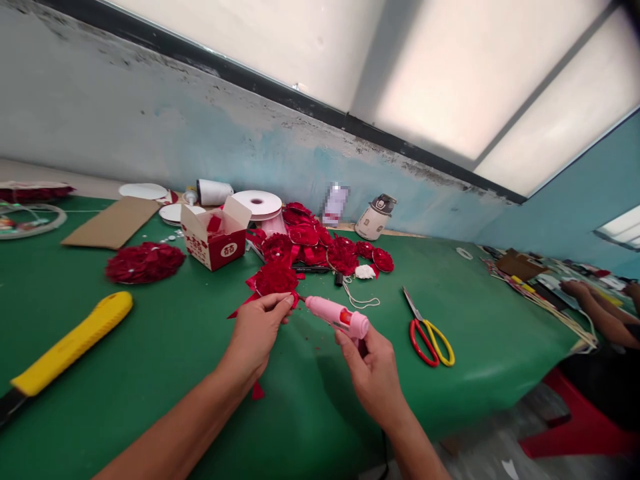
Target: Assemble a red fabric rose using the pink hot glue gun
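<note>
Clearly, over the green table (185,333), inside its near edge, we hold our left hand (255,330) and right hand (375,380). The right's fingers wrap a glue gun (330,312); the left's pinch red fabric (295,301) at its nozzle.

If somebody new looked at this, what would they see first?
Probably the heap of red flowers toward the back of the green table. In front of it, the right hand holds a pink glue gun, aimed at a red piece the left hand pinches. A big yellow handle at left and red-and-yellow scissors at right also stand out.
</note>
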`<state>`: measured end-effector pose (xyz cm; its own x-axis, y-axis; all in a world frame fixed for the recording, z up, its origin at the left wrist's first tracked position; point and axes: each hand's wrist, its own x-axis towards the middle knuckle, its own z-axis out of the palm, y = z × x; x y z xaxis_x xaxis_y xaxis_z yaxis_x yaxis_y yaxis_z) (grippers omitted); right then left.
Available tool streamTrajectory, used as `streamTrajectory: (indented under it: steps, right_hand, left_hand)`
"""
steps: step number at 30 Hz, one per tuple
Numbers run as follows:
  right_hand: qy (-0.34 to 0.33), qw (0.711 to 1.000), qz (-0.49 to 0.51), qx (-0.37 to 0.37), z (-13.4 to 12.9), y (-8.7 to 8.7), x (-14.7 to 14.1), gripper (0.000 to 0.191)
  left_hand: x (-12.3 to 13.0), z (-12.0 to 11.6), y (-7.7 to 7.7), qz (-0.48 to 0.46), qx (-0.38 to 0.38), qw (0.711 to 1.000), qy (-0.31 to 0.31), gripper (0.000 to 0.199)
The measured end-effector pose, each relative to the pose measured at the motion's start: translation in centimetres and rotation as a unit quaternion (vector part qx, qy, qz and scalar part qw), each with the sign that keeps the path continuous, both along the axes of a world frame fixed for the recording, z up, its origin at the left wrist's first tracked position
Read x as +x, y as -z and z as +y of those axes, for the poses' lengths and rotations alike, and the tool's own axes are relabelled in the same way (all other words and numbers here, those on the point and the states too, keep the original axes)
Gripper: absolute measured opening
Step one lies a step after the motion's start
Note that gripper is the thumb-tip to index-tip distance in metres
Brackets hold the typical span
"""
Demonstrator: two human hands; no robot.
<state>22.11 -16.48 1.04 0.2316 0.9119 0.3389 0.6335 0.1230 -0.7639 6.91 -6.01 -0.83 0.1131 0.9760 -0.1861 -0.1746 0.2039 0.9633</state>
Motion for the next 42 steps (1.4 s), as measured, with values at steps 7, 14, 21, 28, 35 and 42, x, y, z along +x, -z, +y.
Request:
streamTrajectory:
  steps: [7, 14, 21, 28, 35, 42]
  right_hand:
    - [0.001, 1.0, 0.003, 0.0, 0.16, -0.11, -0.2, 0.016]
    - [0.006, 1.0, -0.015, 0.008, 0.23, -0.18, -0.2, 0.017]
    - [0.006, 1.0, -0.017, 0.006, -0.04, 0.12, 0.03, 0.017]
    - [0.009, 1.0, -0.022, 0.017, 0.18, 0.01, -0.21, 0.016]
    - [0.006, 1.0, -0.023, 0.012, -0.13, 0.08, 0.1, 0.016]
    - [0.003, 1.0, -0.017, 0.015, -0.02, -0.04, -0.21, 0.015]
  left_hand:
    - [0.13, 0.13, 0.21, 0.014, 0.007, 1.0, -0.003, 0.03]
    - [0.08, -0.01, 0.14, 0.003, 0.012, 1.0, 0.004, 0.03]
    - [0.08, 0.13, 0.08, -0.006, -0.002, 1.0, 0.004, 0.029]
    - [0.14, 0.04, 0.13, 0.0, 0.008, 1.0, 0.014, 0.031]
    - [0.16, 0.07, -0.16, -0.016, -0.009, 1.0, -0.006, 0.027]
    - [0.1, 0.06, 0.03, -0.016, -0.002, 1.0, 0.007, 0.028]
